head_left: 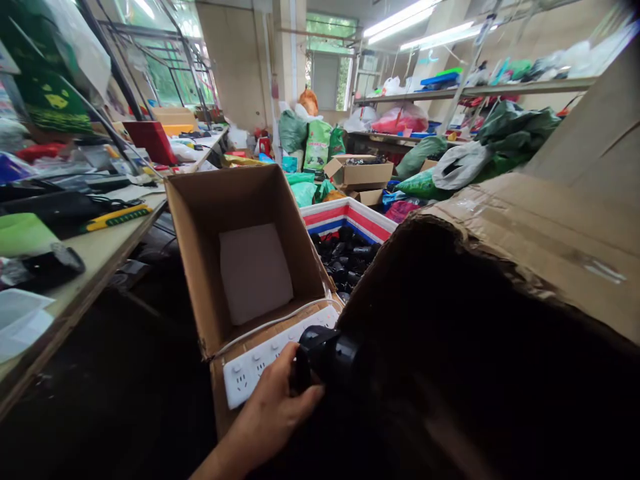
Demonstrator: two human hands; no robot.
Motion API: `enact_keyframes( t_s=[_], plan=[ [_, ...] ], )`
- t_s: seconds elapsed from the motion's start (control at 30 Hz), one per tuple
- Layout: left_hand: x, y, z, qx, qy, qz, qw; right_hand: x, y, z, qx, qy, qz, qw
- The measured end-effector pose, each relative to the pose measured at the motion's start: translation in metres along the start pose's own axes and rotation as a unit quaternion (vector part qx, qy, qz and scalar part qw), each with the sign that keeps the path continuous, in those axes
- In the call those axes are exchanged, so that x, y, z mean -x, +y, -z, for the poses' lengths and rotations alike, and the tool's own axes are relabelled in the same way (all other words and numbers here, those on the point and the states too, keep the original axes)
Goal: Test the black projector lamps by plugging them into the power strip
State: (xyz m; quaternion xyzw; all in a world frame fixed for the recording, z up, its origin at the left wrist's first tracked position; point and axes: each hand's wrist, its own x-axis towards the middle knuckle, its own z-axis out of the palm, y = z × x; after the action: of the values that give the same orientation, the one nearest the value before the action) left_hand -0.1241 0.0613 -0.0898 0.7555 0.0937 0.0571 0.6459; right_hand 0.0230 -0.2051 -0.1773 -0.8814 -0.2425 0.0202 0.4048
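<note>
My left hand is closed on a black plastic device with a thick rounded body; its exact kind I cannot make out. The device is held over the right end of a white power strip that lies on brown cardboard. Several sockets and switches show along the strip, and a white cable runs beside it. In the dark at lower right, my right hand is only a dim, blurred shape, its fingers hidden in shadow. A large cardboard carton with a ragged opening gapes around that side.
An open cardboard box with a pale sheet inside stands ahead. Behind it, a striped bag holds several black devices. On the left, a cluttered workbench carries a yellow cutter and a clear plastic tub. Sacks and boxes fill the background.
</note>
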Motion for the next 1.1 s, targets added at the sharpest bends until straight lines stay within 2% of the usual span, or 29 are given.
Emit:
enact_keyframes(
  t_s=[0.1,0.2,0.27,0.37,0.47,0.53,0.6,0.67,0.73,0.8,0.93,1.1],
  plan=[
    [0.008,0.001,0.009,0.055,-0.032,0.004,0.998,-0.007,0.005,0.006,0.007,0.008,0.0,1.0],
    [0.02,0.008,0.018,0.094,-0.078,0.025,0.992,-0.007,0.002,0.022,0.024,0.022,-0.001,0.999],
    [0.029,0.014,0.025,0.1,-0.088,0.037,0.99,-0.005,-0.002,0.03,0.035,0.029,-0.002,0.999],
    [0.041,0.022,0.045,0.084,-0.068,0.024,0.994,-0.005,-0.012,0.034,0.044,0.033,0.006,0.998],
    [0.05,0.022,0.076,0.04,-0.031,0.005,0.999,-0.011,-0.026,0.032,0.045,0.024,0.017,0.999],
    [0.052,0.018,0.097,0.031,0.014,-0.008,0.999,-0.016,-0.04,0.027,0.045,0.012,0.023,0.999],
    [0.052,0.014,0.111,0.073,0.079,-0.021,0.994,-0.023,-0.059,0.015,0.036,-0.014,0.026,0.999],
    [0.047,0.01,0.115,0.163,0.137,-0.025,0.977,-0.033,-0.08,-0.004,0.011,-0.053,0.037,0.998],
    [0.04,0.006,0.112,0.252,0.165,-0.022,0.953,-0.047,-0.098,-0.03,-0.017,-0.094,0.061,0.994],
    [0.034,0.001,0.107,0.308,0.164,-0.017,0.937,-0.064,-0.109,-0.058,-0.031,-0.122,0.092,0.988],
    [0.031,-0.011,0.102,0.351,0.161,-0.013,0.922,-0.093,-0.104,-0.098,-0.033,-0.149,0.149,0.977],
    [0.029,-0.023,0.102,0.344,0.154,0.004,0.926,-0.105,-0.083,-0.113,-0.027,-0.151,0.2,0.968]
  ],
)
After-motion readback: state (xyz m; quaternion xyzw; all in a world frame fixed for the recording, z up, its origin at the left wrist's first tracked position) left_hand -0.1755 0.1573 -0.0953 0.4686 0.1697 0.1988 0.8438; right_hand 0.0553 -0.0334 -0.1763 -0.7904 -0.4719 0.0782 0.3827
